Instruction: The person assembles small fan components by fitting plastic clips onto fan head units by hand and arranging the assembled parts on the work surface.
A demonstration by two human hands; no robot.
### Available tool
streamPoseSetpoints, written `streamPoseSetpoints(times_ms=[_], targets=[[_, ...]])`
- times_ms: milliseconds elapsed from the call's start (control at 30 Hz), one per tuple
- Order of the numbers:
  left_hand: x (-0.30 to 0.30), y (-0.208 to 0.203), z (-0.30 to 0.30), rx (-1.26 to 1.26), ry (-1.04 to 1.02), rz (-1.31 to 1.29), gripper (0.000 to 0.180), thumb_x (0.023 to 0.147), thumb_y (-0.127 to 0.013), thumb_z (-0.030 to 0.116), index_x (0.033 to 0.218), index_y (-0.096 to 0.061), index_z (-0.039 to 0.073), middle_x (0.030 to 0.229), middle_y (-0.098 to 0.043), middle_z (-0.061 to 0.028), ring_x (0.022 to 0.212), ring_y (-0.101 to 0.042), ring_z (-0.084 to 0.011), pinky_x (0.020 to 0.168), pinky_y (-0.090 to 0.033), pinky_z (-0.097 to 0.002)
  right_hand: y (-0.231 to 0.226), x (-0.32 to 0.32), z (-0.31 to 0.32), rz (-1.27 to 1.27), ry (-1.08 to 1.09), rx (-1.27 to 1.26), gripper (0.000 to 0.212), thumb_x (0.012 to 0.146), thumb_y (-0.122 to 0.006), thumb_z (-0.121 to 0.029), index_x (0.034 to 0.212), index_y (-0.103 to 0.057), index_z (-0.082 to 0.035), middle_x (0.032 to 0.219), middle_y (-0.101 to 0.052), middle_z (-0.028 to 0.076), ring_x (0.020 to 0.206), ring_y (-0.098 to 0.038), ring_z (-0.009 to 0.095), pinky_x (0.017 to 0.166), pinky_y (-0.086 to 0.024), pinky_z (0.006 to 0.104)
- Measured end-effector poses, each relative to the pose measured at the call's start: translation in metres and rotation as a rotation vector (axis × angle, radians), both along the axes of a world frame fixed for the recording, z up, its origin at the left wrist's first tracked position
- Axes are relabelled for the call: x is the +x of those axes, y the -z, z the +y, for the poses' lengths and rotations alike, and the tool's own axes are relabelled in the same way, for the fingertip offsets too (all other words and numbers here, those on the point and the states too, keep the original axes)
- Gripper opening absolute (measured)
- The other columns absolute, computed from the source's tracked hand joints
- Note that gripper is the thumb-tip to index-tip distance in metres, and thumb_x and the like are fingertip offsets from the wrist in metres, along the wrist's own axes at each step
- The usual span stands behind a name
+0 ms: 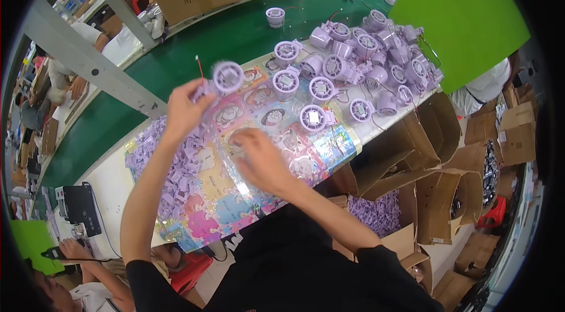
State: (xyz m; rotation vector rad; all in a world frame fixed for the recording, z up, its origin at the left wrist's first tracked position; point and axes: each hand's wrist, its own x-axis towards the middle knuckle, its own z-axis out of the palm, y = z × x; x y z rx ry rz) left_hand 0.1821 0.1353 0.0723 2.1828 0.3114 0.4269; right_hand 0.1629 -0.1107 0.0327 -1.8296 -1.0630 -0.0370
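Left hand point(187, 107) holds housing point(228, 78); right hand point(263, 162) over mat point(206, 223).

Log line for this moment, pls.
left hand: holds purple housing | right hand: blurred, over colourful mat | small purple parts: heaped at mat's left | more housings: piled right

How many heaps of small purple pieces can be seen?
2: one heap on the left part of the table, another heap in a cardboard box at lower right. More may be hidden.
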Motion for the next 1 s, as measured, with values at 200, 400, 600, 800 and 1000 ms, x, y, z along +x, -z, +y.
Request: streamPoseSetpoints(times_ms=[200, 400, 600, 800, 1000], targets=[[0.093, 0.043, 0.066, -0.330, -0.317, 0.067, 0.035, 0.079, -0.073, 0.011, 0.109, -0.070, -0.005, 0.092, -0.072, -0.0142, 0.078, -0.067, -0.0192, 0.070, -0.051, -0.0316, 0.031, 0.009, 0.060, -0.228, -0.050, -0.149, 0.042, 0.081, -0.067, -0.018, 0.120, -0.056, -0.010, 0.116, -0.054, 0.016, 0.110, -0.052, 0.035, 0.095, -0.044, 0.0448], [0.093, 0.100, 0.202, 0.212, -0.741, 0.352, 0.040, 0.083, -0.060, 0.035, 0.096, -0.073, -0.001, 0.102, -0.069, -0.0245, 0.097, -0.066, -0.0423, 0.090, -0.051, -0.0446, 0.026, -0.005, 0.079, -0.209, -0.108, -0.090, 0.027, 0.084, -0.066, -0.020, 0.106, -0.060, -0.005, 0.110, -0.055, 0.015, 0.107, -0.053, 0.034, 0.094, -0.045, 0.0438], [0.113, 0.046, 0.117, 0.625, -1.033, -0.038, 0.059, 0.072, -0.069, 0.013, 0.130, -0.058, 0.010, 0.119, -0.058, -0.0177, 0.115, -0.051, -0.0383, 0.103, -0.039, -0.0443, 0.023, 0.008, 0.070, -0.154, -0.097, -0.137, 0.026, 0.084, -0.066, -0.017, 0.105, -0.059, -0.002, 0.108, -0.056, 0.013, 0.106, -0.054, 0.032, 0.094, -0.045, 0.0410], [0.192, -0.005, 0.023, 0.565, -0.128, -0.303, 0.053, 0.075, -0.069, 0.006, 0.125, -0.055, 0.013, 0.119, -0.050, -0.0175, 0.113, -0.052, -0.0367, 0.098, -0.044, -0.0436, 0.018, 0.015, 0.066, 0.027, -0.064, -0.019, 0.023, 0.084, -0.061, -0.012, 0.101, -0.055, 0.001, 0.102, -0.057, 0.018, 0.099, -0.057, 0.036, 0.091, -0.047, 0.0428], [0.263, 0.026, -0.034, 0.820, 0.058, 0.115, 0.075, 0.078, -0.076, 0.024, 0.145, -0.043, 0.025, 0.149, -0.030, -0.0299, 0.127, -0.044, -0.0479, 0.107, -0.039, -0.0491, 0.035, 0.003, 0.071, 0.069, -0.006, -0.047, 0.022, 0.090, -0.058, -0.013, 0.105, -0.054, 0.003, 0.101, -0.059, 0.020, 0.100, -0.059, 0.038, 0.090, -0.049, 0.0430]])
